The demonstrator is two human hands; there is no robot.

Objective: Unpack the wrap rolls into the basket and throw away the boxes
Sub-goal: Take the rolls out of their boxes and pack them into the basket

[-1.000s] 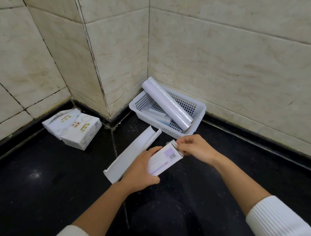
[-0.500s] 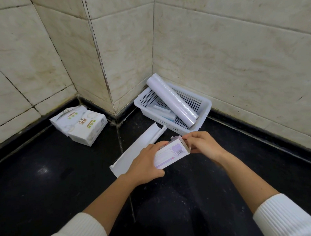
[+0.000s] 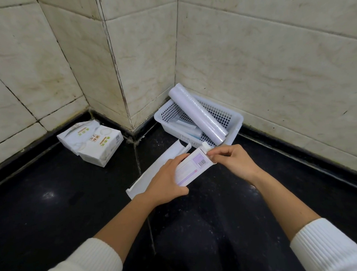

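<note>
Left hand: our left hand (image 3: pixel 165 182) wraps around the lower half of the box (image 3: pixel 192 168). The thumb sits under it and the fingers curl over the top.
Right hand: our right hand (image 3: pixel 231 160) pinches the little white flap (image 3: pixel 206 148) at the far end of the box. Thumb and first finger are pressed together on it.
Box: it is white with a pale purple patch and a bar code near the end we are opening. We hold it up off the floor, tilted, with the open end pointing at the basket (image 3: pixel 236 122). We cannot see what is inside it.
Open tray: a long white piece of card (image 3: pixel 154 171) lies on the floor just behind our left hand. It reaches almost to the basket.
Basket: it is white with little holes and sits in the corner where the two walls meet, near the box.
Roll: one long roll of wrap (image 3: pixel 198 116) lies slanted in the basket. Its far end pokes up over the rim by the wall.
Other things in basket: some flat white and blue things lie under the roll. We cannot tell what they are.
Tissue packs: two soft white packs (image 3: pixel 92 142) lie by the left wall, well apart from us.
Floor: black and shiny (image 3: pixel 54 212).
Sleeves: white and ribbed, pushed up both arms.
</note>
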